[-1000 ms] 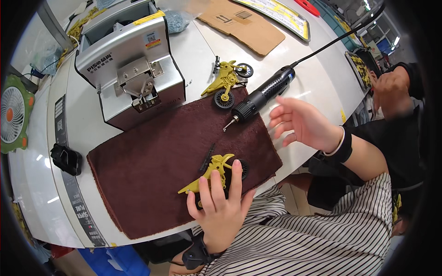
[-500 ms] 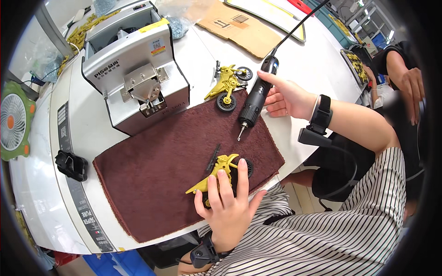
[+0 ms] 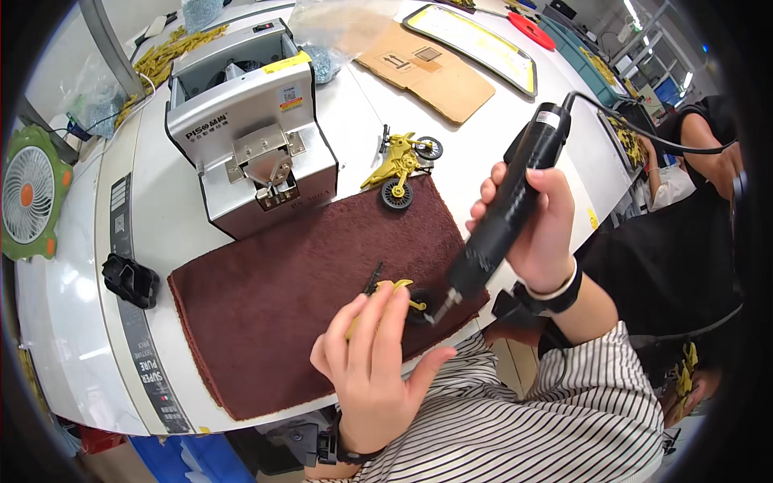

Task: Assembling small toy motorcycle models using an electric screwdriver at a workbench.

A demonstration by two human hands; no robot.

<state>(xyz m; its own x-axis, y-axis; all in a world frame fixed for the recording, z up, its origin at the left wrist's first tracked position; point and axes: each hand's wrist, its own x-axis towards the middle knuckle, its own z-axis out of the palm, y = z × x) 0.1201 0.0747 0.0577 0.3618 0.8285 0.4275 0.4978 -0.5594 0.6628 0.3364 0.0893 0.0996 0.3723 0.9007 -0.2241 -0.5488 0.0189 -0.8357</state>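
Note:
My right hand (image 3: 541, 241) is wrapped round a black electric screwdriver (image 3: 507, 205), which slants down to the left. Its bit comes down at the dark wheel (image 3: 419, 307) of a yellow toy motorcycle (image 3: 417, 305); whether they touch I cannot tell. My left hand (image 3: 374, 362) lies over that toy, fingers stretched out and thumb spread, covering most of its body. The toy rests on a brown cloth mat (image 3: 266, 322), with a thin black part (image 3: 374, 278) poking out above my fingers. Another yellow toy motorcycle (image 3: 396, 165) with black wheels lies at the mat's far edge.
A silver screw-feeding machine (image 3: 250, 137) stands at the mat's far left. Flattened cardboard (image 3: 431, 72) and a framed yellow-edged panel (image 3: 475, 44) lie behind. At left are a black holder (image 3: 130, 281) and a green fan (image 3: 32, 193). A cable runs rightward from the screwdriver toward another person (image 3: 700, 145).
My right hand has brought the screwdriver down and nearer, from beyond the toy to its wheel, and now wraps it more fully. My left hand has slid slightly, covering more of the toy.

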